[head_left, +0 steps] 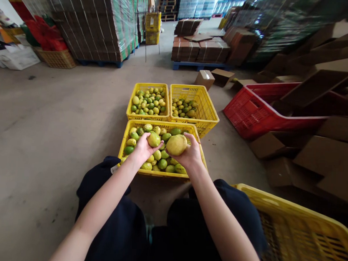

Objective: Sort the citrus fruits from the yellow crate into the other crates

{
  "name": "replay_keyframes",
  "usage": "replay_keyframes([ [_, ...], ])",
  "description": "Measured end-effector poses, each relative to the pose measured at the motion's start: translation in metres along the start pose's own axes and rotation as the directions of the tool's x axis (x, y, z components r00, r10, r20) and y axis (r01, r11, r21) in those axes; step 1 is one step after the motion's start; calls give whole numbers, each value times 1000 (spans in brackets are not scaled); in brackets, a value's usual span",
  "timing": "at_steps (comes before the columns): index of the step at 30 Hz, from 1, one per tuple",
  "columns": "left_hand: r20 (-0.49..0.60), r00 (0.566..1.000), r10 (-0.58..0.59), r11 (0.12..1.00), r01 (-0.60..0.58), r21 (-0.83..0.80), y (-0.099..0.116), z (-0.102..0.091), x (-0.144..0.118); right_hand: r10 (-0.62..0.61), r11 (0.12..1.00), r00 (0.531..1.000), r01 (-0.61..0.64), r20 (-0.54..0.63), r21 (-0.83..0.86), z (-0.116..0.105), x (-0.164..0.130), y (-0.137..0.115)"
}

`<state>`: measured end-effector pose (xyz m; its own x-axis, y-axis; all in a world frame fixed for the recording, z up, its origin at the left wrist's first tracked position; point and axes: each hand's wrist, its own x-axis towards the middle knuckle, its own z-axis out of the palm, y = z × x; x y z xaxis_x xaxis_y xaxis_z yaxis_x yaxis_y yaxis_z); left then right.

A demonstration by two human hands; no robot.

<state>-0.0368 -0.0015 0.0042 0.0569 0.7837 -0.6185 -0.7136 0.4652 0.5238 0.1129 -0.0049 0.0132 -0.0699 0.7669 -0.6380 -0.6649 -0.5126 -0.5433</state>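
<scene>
My left hand (143, 147) grips a small yellow-green fruit (154, 139) over the near yellow crate (160, 174). My right hand (190, 152) holds a larger yellow fruit (176, 144) beside it, the two fruits almost touching. The near crate is full of green and yellow round fruits (161, 160). Behind it stand two more yellow crates: the far left crate (147, 116) is heaped with fruit, the far right crate (203, 118) holds fewer. My knees in dark trousers frame the near crate.
A yellow crate's rim (288, 212) sits at my right. A red crate (258, 115) with cardboard sheets lies right of the far crates. Flattened boxes (305, 159) litter the right floor. Wrapped pallets (94, 27) and cardboard stacks (200, 51) stand at the back. Bare concrete floor spreads left.
</scene>
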Motion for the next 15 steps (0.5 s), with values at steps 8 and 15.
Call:
replay_keyframes([
  [8, 331, 706, 626, 643, -707, 294, -4, 0, -12, -656, 670, 739, 665, 158, -331, -6, 2, 10],
  [15, 348, 747, 567, 711, -657, 253, -5, 6, -22, -755, 602, 637, 767, 156, -222, 0, -17, 9],
])
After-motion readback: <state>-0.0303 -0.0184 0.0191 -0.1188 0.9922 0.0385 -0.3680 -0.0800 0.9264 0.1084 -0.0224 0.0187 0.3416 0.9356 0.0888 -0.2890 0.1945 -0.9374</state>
